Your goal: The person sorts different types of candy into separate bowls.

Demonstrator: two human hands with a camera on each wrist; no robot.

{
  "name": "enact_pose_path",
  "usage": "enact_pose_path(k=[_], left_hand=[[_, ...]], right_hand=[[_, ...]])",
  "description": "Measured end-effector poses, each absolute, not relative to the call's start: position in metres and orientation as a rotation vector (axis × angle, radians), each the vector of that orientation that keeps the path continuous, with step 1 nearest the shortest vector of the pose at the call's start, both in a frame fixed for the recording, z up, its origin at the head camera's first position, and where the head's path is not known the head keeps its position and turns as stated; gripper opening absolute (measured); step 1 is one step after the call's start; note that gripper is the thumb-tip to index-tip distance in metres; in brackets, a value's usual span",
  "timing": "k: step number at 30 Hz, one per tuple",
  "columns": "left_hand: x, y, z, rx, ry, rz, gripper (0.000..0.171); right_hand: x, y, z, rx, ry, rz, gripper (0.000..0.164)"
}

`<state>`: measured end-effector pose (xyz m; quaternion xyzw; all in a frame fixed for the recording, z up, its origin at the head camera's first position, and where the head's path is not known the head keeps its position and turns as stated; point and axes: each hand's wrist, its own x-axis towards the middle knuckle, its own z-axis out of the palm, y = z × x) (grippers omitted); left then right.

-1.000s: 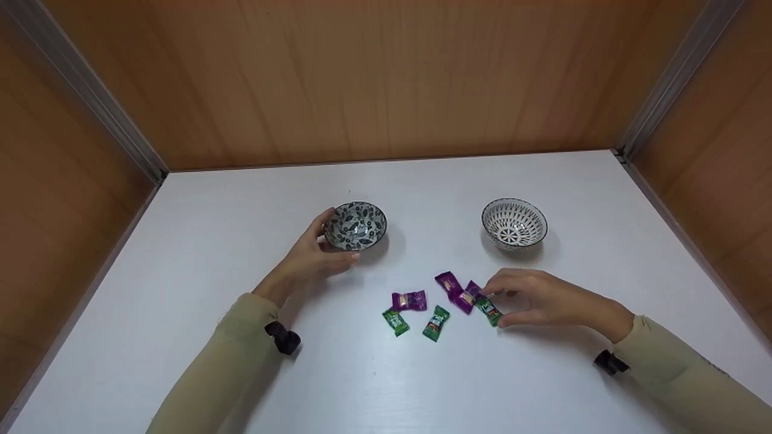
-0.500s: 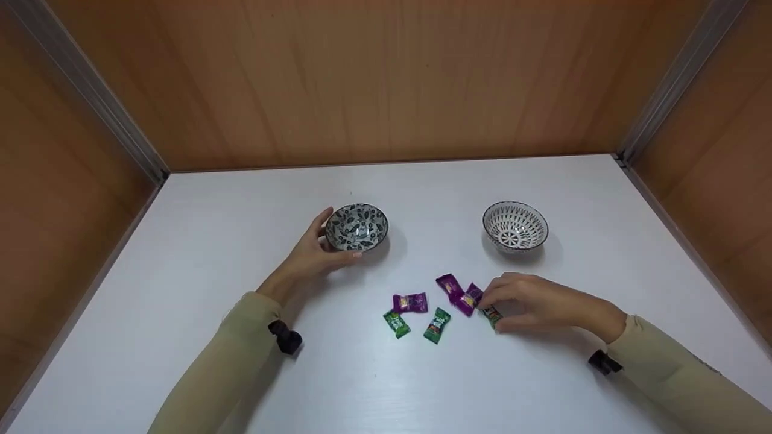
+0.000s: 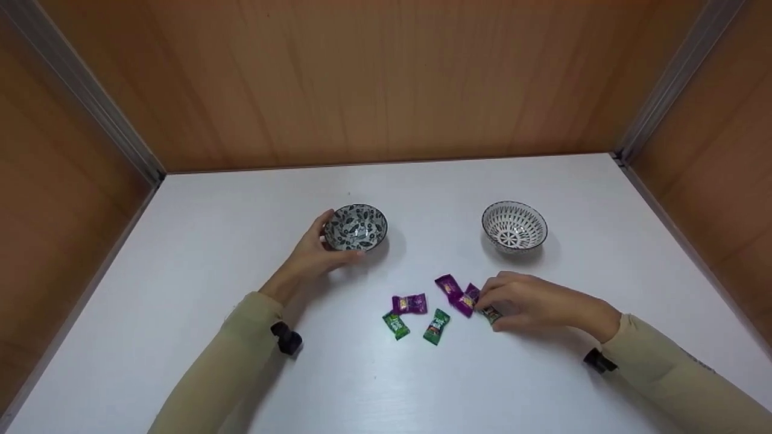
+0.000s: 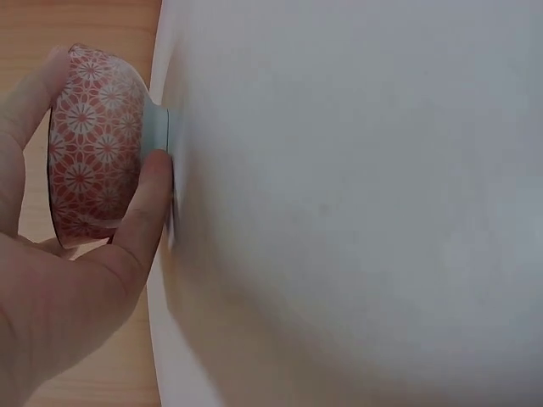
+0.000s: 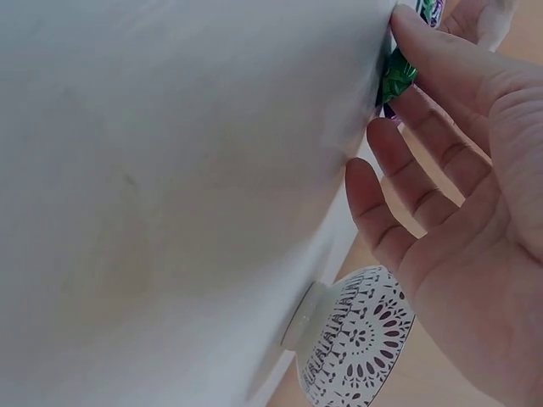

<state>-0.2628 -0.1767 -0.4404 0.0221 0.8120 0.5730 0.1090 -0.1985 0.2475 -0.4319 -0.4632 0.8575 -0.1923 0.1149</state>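
Observation:
My left hand [image 3: 310, 253] grips the left side of a small bowl [image 3: 356, 229] with dark leaves and flowers inside. The left wrist view shows that bowl's outside [image 4: 95, 144] as red with white blossoms, fingers at its rim and thumb by its foot. On the right, my right hand [image 3: 531, 301] pinches a green wrapped candy [image 3: 491, 314], partly hidden by the fingers. Its green wrapper [image 5: 397, 78] shows between thumb and fingers in the right wrist view, close against the table. Just left of those fingertips lie two overlapping purple wrapped candies [image 3: 448, 287].
Another bowl [image 3: 514, 227], white with dark dashes inside, stands behind my right hand. Nearer the middle lie a purple candy [image 3: 409, 304] and two green candies [image 3: 436, 327]. Wooden panels [image 3: 386, 84] enclose the white table [image 3: 362, 386] at the back and sides.
My right hand has shifted slightly left and its fingers have closed in on the green candy, covering more of it. The left hand stays at its bowl.

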Motion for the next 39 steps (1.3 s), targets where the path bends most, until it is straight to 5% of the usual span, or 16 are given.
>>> enact_pose_path(k=[24, 39], left_hand=[[-0.257, -0.171, -0.429, -0.013, 2.387, 1.605, 0.125], [-0.265, -0.172, -0.431, 0.006, 2.364, 1.653, 0.124]], right_hand=[[-0.202, 0.240, -0.420, -1.280, 2.469, -0.655, 0.020], [-0.240, 0.215, -0.398, -0.989, 2.146, -1.306, 0.029]])
